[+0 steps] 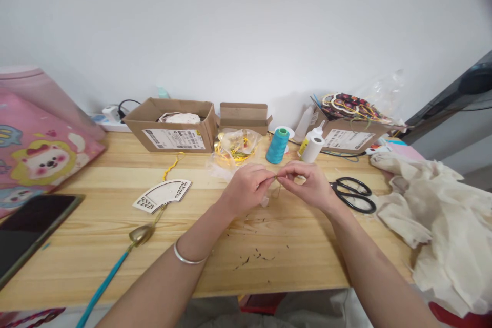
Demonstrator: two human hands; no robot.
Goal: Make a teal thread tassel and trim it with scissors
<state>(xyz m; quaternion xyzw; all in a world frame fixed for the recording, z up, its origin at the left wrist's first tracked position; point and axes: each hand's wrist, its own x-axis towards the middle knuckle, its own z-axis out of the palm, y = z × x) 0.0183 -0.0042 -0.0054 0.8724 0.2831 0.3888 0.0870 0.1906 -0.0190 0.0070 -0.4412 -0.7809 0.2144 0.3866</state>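
Observation:
Over the middle of the table, my left hand (246, 188) and my right hand (307, 182) meet fingertip to fingertip. Both are closed in a pinch on a thin brownish cord (278, 190), and a small loop of it dangles below the fingers. What else may lie between the fingertips is too small to make out. A teal thread spool (277, 147) stands just behind my hands. To the left lies a white fan-shaped ornament (164, 193) with a yellow cord, a gold cap (141, 234) and a teal tassel (103, 287).
Black-handled scissors (354, 195) and cream cloth (442, 220) lie right. Along the wall stand an open carton (172, 138), a bag of yellow cords (235, 149), glue bottles (312, 147) and another full carton (346, 136). A phone (31, 230) lies left; dark scraps dot the tabletop.

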